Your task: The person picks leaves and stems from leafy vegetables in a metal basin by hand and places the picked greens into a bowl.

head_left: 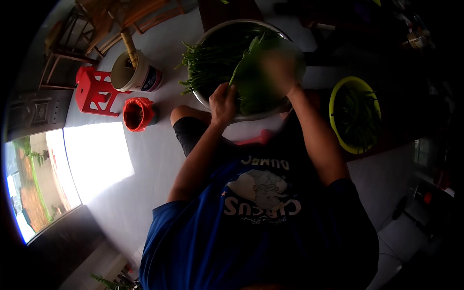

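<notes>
A large metal basin full of long green leafy stalks stands in front of my knees. At its near left edge, my left hand is closed around the stem of a green vegetable, whose leafy part lies to the right over the basin. My right hand is over the right half of the basin, among or above the leaves. It is smeared by motion, so its fingers and anything in them cannot be made out.
A yellow-green basket with greens stands on the right. To the left are a white bucket, a red stool and a small bin with a red bag. Wooden chairs stand at the upper left.
</notes>
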{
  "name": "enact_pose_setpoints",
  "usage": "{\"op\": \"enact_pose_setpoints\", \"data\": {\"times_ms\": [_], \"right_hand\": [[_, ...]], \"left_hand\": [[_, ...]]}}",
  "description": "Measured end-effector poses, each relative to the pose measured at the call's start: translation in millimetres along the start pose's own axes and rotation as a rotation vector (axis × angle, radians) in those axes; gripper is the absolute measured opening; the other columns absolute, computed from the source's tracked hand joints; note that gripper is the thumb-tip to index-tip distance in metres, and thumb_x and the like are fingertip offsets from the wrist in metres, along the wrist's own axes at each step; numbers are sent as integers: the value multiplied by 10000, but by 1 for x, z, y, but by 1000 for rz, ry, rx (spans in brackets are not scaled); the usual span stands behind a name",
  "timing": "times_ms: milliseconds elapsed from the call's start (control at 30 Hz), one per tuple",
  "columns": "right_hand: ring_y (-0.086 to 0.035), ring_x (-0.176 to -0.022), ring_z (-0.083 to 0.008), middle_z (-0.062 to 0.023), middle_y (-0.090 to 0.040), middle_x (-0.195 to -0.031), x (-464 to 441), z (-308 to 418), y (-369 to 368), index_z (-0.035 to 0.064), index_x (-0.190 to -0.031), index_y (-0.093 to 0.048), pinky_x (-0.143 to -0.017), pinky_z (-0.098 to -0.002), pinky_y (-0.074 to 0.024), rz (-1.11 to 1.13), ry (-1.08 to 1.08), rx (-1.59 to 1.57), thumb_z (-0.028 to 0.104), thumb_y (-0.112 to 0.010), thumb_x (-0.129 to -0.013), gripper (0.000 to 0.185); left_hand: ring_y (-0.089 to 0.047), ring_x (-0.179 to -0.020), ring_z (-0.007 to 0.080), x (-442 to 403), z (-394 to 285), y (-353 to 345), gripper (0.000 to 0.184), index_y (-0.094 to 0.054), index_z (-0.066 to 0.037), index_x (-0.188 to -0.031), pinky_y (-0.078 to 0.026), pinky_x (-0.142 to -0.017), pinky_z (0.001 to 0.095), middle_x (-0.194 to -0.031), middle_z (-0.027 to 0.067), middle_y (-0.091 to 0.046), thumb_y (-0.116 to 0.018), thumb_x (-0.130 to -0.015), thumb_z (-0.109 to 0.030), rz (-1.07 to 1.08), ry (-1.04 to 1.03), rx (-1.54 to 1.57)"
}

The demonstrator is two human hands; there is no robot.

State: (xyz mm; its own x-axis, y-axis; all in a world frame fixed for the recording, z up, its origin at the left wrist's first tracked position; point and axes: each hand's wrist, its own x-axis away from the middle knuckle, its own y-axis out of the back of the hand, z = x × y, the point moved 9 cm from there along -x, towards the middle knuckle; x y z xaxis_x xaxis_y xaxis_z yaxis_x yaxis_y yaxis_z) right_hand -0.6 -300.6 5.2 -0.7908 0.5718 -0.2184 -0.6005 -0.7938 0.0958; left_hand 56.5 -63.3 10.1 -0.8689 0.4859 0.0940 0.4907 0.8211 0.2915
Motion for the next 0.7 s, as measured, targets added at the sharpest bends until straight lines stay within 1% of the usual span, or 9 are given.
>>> {"op": "enact_pose_setpoints", "data": {"times_ms": [100, 133, 233, 367, 467, 567, 600, 633, 700], "right_hand": [[-443, -528, -55, 43, -534, -631, -1, 17, 52, 40, -861, -717, -508, -260, -334, -186, -225, -386, 204, -690, -903, 171], [-418, -512, -47, 55, -506, -615, 1, 28, 70, 43, -871, -714, -493, -257, -308, -259, -257, -442, 211, -686, -917, 177], [-402, -524, -52, 71, -436, -608, 10, 46, 145, 59, -889, -709, -503, -247, -313, -423, -263, -347, 235, -691, -938, 184], [-419, -630, -62, 49, -446, -722, 48, 78, 262, 15, -1013, -685, -569, -254, -354, -706, -169, -265, 231, -661, -995, 218], [-414, -611, -59, 42, -456, -710, 92, 95, 340, 5, -1026, -695, -560, -257, -351, -933, -185, -78, 242, -651, -1002, 241], [-615, -932, -162, -91, -679, -1015, 132, 98, 399, -4, -1131, -680, -815, -348, -496, -1039, -187, 155, 267, -619, -1019, 300], [-624, -984, -188, -93, -676, -1054, 141, 82, 421, 6, -1188, -662, -851, -362, -500, -987, -281, 244, 280, -628, -1012, 328], [-632, -1037, -214, -95, -673, -1094, 152, 59, 446, 16, -1245, -644, -887, -376, -503, -930, -373, 330, 293, -637, -1005, 367], [-609, -1176, -326, -146, -611, -1361, 171, -2, 487, 68, -1322, -608, -979, -444, -480, -779, -618, 695, 389, -694, -949, 500]], "left_hand": [[-684, -863, 227, -4, 3, -7, 200, -697, 22, -1076, -509, -782, 323, -923, 149, -714, -647, -963, -135, 33, -261, -143], [-677, -871, 319, -6, 9, -11, 189, -695, 18, -1033, -517, -775, 360, -916, 177, -698, -653, -950, -147, 44, -366, -193], [-642, -827, 390, -8, 16, -27, 162, -704, -28, -1005, -519, -747, 454, -877, 201, -663, -605, -924, -127, 169, -480, -416], [-606, -982, 404, -9, 15, -40, 179, -722, -75, -998, -514, -824, 507, -1015, 185, -661, -625, -909, -196, 193, -495, -556], [-608, -1007, 396, -9, 0, -39, 205, -747, -85, -1024, -485, -908, 487, -1006, 175, -674, -686, -894, -231, 196, -456, -688], [-594, -1072, 388, -14, 3, -41, 237, -761, -123, -1033, -481, -945, 488, -1093, 174, -657, -721, -860, -279, 231, -379, -721], [-528, -1187, 396, -21, 20, -47, 334, -754, -152, -1136, -471, -950, 567, -1261, 164, -602, -715, -856, -331, 347, -297, -727], [-523, -1199, 393, -26, 26, -52, 353, -751, -164, -1158, -467, -963, 566, -1270, 174, -598, -721, -854, -341, 368, -289, -707], [-514, -1225, 389, -33, 33, -58, 392, -745, -188, -1202, -460, -989, 564, -1286, 193, -591, -734, -849, -360, 401, -273, -672]]}}
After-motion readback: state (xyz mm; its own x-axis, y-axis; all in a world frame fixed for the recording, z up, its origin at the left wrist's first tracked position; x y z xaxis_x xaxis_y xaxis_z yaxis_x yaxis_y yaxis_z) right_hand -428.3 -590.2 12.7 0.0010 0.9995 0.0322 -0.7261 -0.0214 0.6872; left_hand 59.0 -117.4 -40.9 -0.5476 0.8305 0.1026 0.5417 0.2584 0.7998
